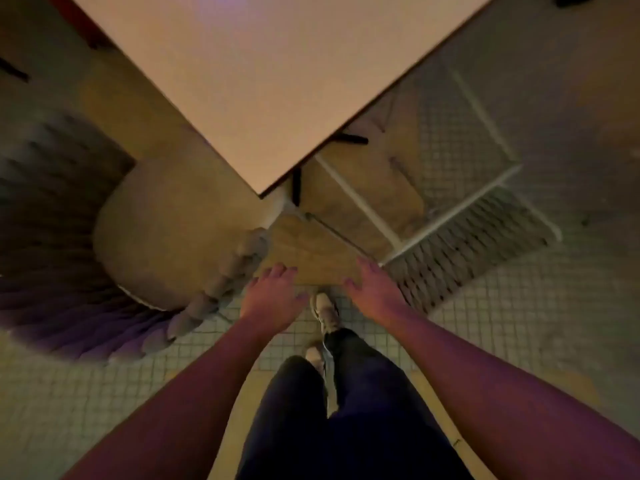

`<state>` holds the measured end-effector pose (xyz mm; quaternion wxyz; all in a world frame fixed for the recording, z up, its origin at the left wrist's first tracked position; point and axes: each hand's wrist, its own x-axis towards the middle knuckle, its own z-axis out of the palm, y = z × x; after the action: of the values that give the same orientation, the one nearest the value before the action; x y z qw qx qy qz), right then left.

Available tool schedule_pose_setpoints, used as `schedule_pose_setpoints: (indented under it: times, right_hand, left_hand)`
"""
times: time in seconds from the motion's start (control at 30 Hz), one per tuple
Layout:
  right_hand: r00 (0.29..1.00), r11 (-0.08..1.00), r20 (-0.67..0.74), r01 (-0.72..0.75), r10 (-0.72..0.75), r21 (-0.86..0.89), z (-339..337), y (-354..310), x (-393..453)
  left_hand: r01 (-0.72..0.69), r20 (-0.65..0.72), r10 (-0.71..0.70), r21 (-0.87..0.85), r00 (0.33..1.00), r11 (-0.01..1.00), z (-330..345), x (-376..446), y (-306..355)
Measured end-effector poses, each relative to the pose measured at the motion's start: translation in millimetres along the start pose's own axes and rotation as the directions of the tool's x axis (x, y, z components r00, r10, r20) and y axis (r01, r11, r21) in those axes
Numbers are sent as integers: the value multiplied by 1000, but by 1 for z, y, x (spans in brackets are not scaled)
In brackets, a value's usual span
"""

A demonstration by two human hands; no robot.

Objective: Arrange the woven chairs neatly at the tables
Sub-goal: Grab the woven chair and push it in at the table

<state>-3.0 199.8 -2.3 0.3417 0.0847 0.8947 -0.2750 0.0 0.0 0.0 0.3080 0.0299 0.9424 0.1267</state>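
Two empty hands, left hand (pixel 273 295) and right hand (pixel 372 285) spread, between woven chairs (pixel 194 258) (pixel 460 209), table corner (pixel 270 98)

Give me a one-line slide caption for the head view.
Both hands, left and right, open and empty, reach toward a table corner flanked by a cushioned woven chair and a white-framed woven chair.

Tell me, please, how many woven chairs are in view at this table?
2: a round cushioned chair left of the table corner, and a white lattice chair on its right. Others may be hidden beyond the table.
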Motion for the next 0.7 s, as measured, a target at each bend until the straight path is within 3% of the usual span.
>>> schedule_pose_setpoints:
  times: [0.17,0.3,0.47,0.57,0.7]
  right_hand:
    - [970,965,-125,-185,210,183,32,81,-50]
    - [921,889,-105,-325,375,321,79,137,-103]
    - [816,744,-67,-486,574,458,122,201,-172]
    - [776,694,-63,-521,628,497,133,237,-195]
    - [756,676,-84,-522,649,521,129,289,-208]
  left_hand:
    - [-275,110,254,259,961,926,43,9,53]
    - [-418,162,386,330,908,846,81,-10,86]
    - [-621,269,563,424,782,660,119,-42,137]
    - [-696,370,599,497,710,518,143,-59,174]
    - [-734,435,602,509,670,450,182,-78,232]
